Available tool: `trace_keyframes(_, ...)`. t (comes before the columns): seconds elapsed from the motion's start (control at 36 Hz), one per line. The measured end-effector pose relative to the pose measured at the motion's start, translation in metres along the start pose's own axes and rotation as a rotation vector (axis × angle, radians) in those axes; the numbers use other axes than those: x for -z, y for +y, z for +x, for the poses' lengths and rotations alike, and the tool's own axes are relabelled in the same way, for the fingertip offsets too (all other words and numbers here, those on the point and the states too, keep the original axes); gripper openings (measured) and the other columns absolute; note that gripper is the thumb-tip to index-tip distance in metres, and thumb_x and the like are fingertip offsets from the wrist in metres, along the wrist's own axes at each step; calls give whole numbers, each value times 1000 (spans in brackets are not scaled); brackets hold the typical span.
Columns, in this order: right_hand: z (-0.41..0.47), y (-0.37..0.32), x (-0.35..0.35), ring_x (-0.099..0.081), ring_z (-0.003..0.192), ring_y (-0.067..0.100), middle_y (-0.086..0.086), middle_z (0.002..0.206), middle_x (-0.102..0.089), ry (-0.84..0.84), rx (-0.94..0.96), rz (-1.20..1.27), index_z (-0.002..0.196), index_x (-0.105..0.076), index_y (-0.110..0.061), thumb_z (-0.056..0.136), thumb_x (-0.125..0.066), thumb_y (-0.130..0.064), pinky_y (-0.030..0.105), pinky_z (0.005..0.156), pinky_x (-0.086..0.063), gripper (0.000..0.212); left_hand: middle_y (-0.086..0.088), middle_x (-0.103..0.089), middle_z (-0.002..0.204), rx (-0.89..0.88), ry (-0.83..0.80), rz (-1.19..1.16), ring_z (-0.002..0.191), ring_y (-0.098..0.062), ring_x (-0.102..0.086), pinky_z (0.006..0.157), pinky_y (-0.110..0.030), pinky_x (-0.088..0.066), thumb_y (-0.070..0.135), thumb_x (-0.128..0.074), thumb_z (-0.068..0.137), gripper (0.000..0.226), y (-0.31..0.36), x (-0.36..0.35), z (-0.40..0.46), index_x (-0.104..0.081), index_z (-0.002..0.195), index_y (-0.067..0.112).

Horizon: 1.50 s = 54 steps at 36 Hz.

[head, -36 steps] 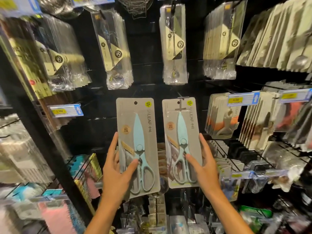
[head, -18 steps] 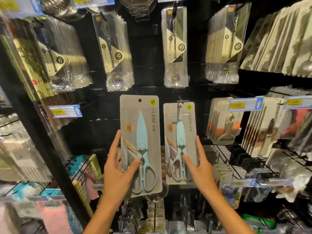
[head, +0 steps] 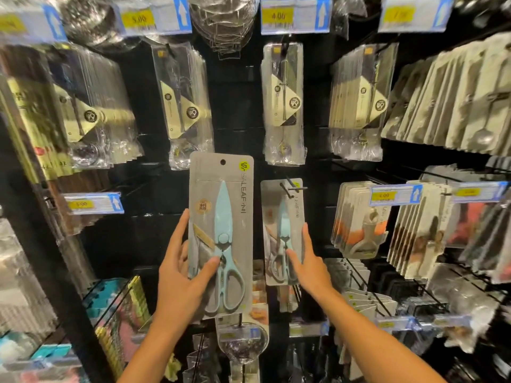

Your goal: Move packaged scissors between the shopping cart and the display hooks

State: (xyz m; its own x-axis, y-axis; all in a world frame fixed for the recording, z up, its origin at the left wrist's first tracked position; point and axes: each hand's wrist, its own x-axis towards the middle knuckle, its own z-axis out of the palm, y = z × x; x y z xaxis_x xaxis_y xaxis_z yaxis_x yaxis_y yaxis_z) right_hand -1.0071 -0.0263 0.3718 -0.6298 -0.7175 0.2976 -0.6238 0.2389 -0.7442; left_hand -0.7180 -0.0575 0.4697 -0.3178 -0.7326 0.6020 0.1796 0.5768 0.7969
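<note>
- Both hands are up at the display wall, each on its own scissor pack.
- Left hand (head: 181,283) grips the nearer scissor pack (head: 221,233) by its lower left edge: thumb laid across the front near the scissor pivot, fingers wrapped behind the card, index finger running up the left edge.
- That pack is upright and held clear of the wall, its round hang hole at the top unthreaded; grey card, pale blue scissors, a yellow logo dot at the top right corner.
- Right hand (head: 309,268) is on the second scissor pack (head: 283,233), thumb on the front by the handles and index finger stretched up the right edge; whether the other fingers curl behind the card cannot be told.
- This second pack hangs on a black display hook (head: 289,186), the prong poking out through the top of the card, which sits further back against the black panel.
- The two packs are side by side, a narrow dark gap between them.
- Above, rows of clear-bagged utensils (head: 283,106) hang under yellow price tags (head: 278,16).
- To the right, a blue-edged price label (head: 395,194) fronts a stack of carded goods.
- Lower left, a blurred rack holds teal and pink items (head: 116,305).
</note>
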Motion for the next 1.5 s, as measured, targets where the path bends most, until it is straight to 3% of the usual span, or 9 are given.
trace_keyframes(0.33,39,2,-14,-66,108,39,17,130,-65,-3,-40,-98,132,35,-68,98,-43,-60,57,96,-51,85,17,-56,144,2,7,-25,125,-7,-61,94,-18,-54,3,-76,85,91,-4,3,8,-32,153,45)
trace_keyframes(0.47,31,4,0,-65,111,37,16,136,-60,-59,-7,-49,138,29,-65,97,-43,-63,53,96,-52,83,34,-63,125,10,9,-23,115,-3,-66,86,-14,-55,-1,-74,85,92,0,2,6,-30,156,38)
trace_keyframes(0.69,-37,-17,25,-27,150,15,-7,164,-25,-56,190,236,149,5,-63,98,-50,-57,50,121,-28,75,11,-68,129,25,21,-61,116,-11,-68,90,-22,-57,3,-77,82,92,3,-4,-9,-33,153,44)
trace_keyframes(0.83,-89,-47,30,-46,135,0,-21,148,-43,-222,308,436,147,-5,-67,98,-51,-48,46,113,-42,70,15,-69,128,28,7,-46,116,-10,-67,89,-22,-57,4,-79,83,92,6,-10,-19,-32,154,40)
trace_keyframes(0.94,-111,-72,43,-59,126,10,-18,142,-53,-271,390,546,150,-5,-61,100,-54,-39,34,106,-47,74,6,-61,141,15,13,-41,123,-14,-64,96,-29,-57,15,-80,81,91,7,-16,-27,-32,155,41)
trace_keyframes(1.06,-118,-89,56,-70,108,18,-7,128,-65,-261,409,580,152,1,-58,97,-62,-33,37,98,-54,88,7,-62,140,-1,8,-24,121,-12,-65,94,-27,-57,11,-81,84,91,8,-25,-37,-31,155,38)
trace_keyframes(1.19,-123,-89,61,-68,115,9,-17,133,-64,-298,382,537,153,-3,-57,88,-76,-26,41,93,-59,102,12,-51,151,45,-44,-29,130,-12,-59,99,-32,-56,30,-83,80,92,8,-32,-48,-30,153,47)
trace_keyframes(1.42,-136,-67,67,-70,109,11,-16,133,-64,-298,290,539,154,-4,-54,85,-80,-20,26,78,-58,108,31,-55,139,160,-208,-2,125,-4,-61,95,-25,-56,15,-84,77,100,3,-37,-57,-28,153,49)
trace_keyframes(1.5,-139,-60,68,-72,103,13,-21,128,-66,-282,280,507,152,-6,-59,85,-80,-21,31,77,-60,107,19,-56,143,189,-238,33,126,-10,-61,98,-36,-57,21,-90,70,109,-3,-38,-56,-26,151,56)
